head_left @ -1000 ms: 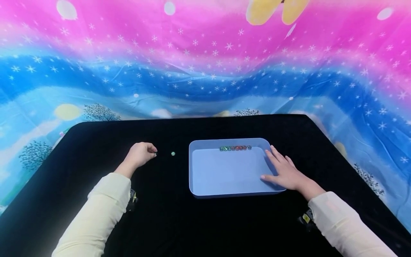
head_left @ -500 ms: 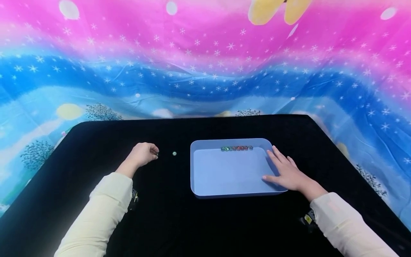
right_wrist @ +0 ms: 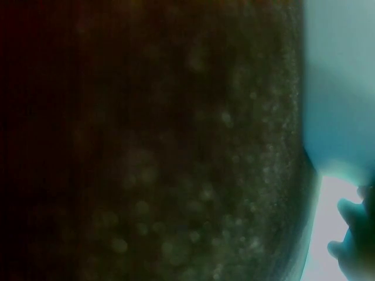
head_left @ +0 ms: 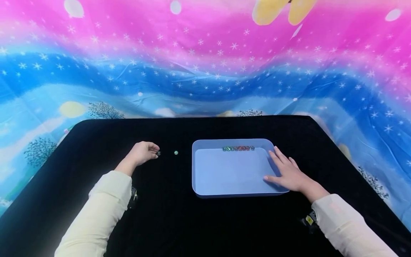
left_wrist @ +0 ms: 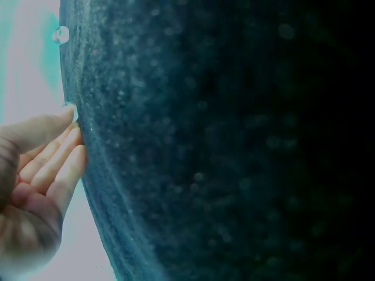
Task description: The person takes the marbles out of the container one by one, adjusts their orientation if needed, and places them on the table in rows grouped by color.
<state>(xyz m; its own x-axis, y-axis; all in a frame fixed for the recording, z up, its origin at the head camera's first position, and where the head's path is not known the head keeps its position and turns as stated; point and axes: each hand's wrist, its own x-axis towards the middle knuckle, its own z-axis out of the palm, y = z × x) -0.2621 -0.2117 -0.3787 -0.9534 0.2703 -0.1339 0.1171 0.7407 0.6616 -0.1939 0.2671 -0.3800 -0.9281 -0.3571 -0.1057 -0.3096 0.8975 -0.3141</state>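
At the table's left, my left hand (head_left: pixel 143 152) pinches a dark glass marble (head_left: pixel 158 152) between thumb and fingertips. That marble (left_wrist: pixel 71 111) shows at the thumb tip in the left wrist view. A green-and-white marble (head_left: pixel 176 152) lies on the black cloth, just to the right of those fingertips. My right hand (head_left: pixel 289 174) rests with spread, straight fingers over the right rim of a blue-grey tray (head_left: pixel 224 193). Inside the tray, a row of several green, red and dark marbles (head_left: pixel 238 148) lies along the far wall. Only the fingers' dark outline shows in the right wrist view.
Black cloth (head_left: pixel 199 228) covers the table, which has a rounded far left corner. Behind its far edge hangs a pink and blue snowflake curtain (head_left: pixel 205 64). The tray's walls stand up all round its floor.
The head view has shifted slightly. The marble in my left fingertips shows more plainly than before, as the fingers have turned a little. My right hand keeps its place on the tray.
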